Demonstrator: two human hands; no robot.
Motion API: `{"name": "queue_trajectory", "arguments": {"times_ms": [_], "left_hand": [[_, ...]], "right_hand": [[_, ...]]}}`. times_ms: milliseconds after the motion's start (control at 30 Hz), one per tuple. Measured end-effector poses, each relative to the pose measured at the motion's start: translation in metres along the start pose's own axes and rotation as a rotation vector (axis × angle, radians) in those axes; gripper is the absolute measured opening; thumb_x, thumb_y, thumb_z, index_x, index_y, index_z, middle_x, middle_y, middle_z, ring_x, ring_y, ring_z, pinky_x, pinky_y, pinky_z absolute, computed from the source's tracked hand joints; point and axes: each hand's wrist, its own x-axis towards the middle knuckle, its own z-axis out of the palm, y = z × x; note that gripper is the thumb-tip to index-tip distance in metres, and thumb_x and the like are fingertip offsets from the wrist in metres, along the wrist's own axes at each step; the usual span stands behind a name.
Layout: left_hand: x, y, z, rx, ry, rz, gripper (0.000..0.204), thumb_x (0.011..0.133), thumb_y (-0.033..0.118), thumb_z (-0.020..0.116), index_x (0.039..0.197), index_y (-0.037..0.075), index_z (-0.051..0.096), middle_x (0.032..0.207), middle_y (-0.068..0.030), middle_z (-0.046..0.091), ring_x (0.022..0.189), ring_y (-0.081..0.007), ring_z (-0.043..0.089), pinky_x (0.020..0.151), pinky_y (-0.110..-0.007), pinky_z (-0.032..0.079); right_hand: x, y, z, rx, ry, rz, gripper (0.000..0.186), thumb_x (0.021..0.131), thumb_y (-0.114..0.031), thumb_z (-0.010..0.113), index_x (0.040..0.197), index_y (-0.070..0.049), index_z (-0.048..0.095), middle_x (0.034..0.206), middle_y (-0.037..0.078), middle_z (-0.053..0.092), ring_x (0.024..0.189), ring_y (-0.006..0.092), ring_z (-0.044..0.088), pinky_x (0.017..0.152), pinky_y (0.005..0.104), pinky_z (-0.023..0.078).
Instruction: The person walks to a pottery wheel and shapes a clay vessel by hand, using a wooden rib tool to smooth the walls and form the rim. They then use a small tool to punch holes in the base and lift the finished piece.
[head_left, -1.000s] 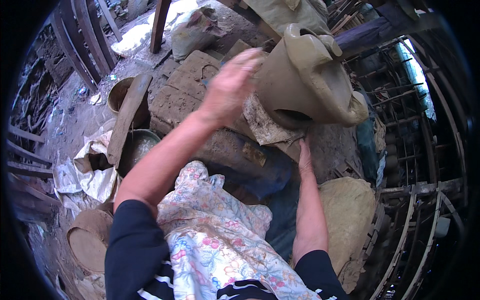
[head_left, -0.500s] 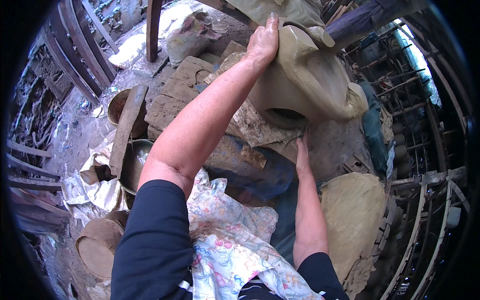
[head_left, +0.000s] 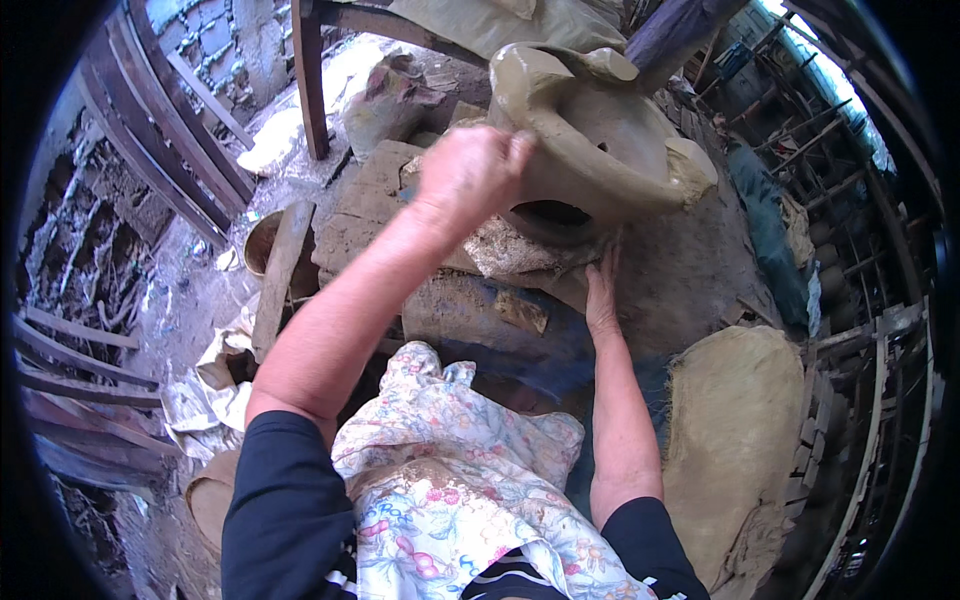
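— Moved since half a second earlier? 
— Left hand [head_left: 468, 172], dropped from the rim down onto the near flank of the clay stove [head_left: 600, 140]; forearm swung lower across the view.

— Nearest the camera? 
— Floral cloth [head_left: 470, 490] over the lap, then right hand [head_left: 601, 300], laid flat, fingers [head_left: 604, 268] spread and released, pressed against the slab [head_left: 520, 255] under the stove's base.

— And the left? 
— Curled loosely, fingertips [head_left: 518, 148] on wet clay, grasping nothing separate; seemed to be smoothing.

— How far along? 
— Looked well advanced: body raised, fire mouth cut, three top lugs shaped. Surface still wet and uneven, so finishing judged unfinished.

— Farther off? 
— Clay lump [head_left: 735, 440] at right; wooden plank [head_left: 280, 275] across a bowl at left; wooden post [head_left: 308, 75] beyond.
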Motion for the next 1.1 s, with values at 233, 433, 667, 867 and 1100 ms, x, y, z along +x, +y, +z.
{"name": "queue_trajectory", "arguments": {"times_ms": [233, 433, 667, 867, 1100], "left_hand": [[0.061, -0.001, -0.04, 0.312, 0.233, 0.626, 0.059, 0.086, 0.051, 0.051, 0.108, -0.004, 0.052, 0.109, -0.022, 0.055, 0.103, -0.0339, 0.055, 0.085, -0.043, 0.045], [0.113, 0.045, -0.027, 0.575, -0.194, 0.428, 0.061, 0.077, 0.056, 0.058, 0.097, -0.001, 0.062, 0.097, -0.019, 0.064, 0.093, -0.0332, 0.062, 0.079, -0.044, 0.048], [0.115, 0.04, -0.026, 0.65, -0.227, 0.969, 0.046, 0.09, 0.049, 0.044, 0.094, 0.01, 0.07, 0.114, -0.0108, 0.059, 0.115, -0.0238, 0.05, 0.093, -0.05, 0.039], [0.061, 0.037, -0.027, 0.744, 0.02, 0.992, 0.074, 0.092, 0.061, 0.023, 0.095, 0.002, 0.068, 0.131, -0.0121, 0.047, 0.133, -0.0255, 0.029, 0.11, -0.052, 0.016], [0.06, 0.047, -0.04, 0.542, 0.035, 0.937, 0.075, 0.09, 0.065, 0.024, 0.107, 0.003, 0.064, 0.137, -0.0142, 0.042, 0.135, -0.026, 0.025, 0.111, -0.049, 0.013]], "right_hand": [[-0.003, 0.0, -0.002, -0.042, 0.021, -0.044, 0.067, 0.087, -0.021, 0.044, 0.144, -0.001, 0.015, 0.152, 0.019, 0.002, 0.141, 0.0303, 0.004, 0.113, 0.0357, 0.01], [-0.004, 0.002, -0.003, -0.045, 0.017, -0.012, 0.068, 0.087, -0.022, 0.044, 0.144, -0.001, 0.015, 0.152, 0.019, 0.004, 0.141, 0.0299, 0.003, 0.113, 0.0344, 0.009], [-0.001, 0.003, -0.006, 0.016, -0.003, -0.063, 0.067, 0.088, -0.024, 0.044, 0.144, -0.002, 0.017, 0.152, 0.018, 0.003, 0.141, 0.0297, 0.003, 0.113, 0.0348, 0.009], [-0.002, 0.003, -0.005, -0.116, 0.01, 0.036, 0.068, 0.087, -0.026, 0.043, 0.145, -0.004, 0.014, 0.152, 0.018, 0.001, 0.141, 0.0299, 0.005, 0.113, 0.0358, 0.01], [-0.007, -0.003, 0.0, -0.094, 0.024, 0.03, 0.068, 0.088, -0.026, 0.042, 0.145, -0.003, 0.013, 0.152, 0.019, 0.001, 0.14, 0.0308, 0.007, 0.112, 0.0351, 0.014]]}}
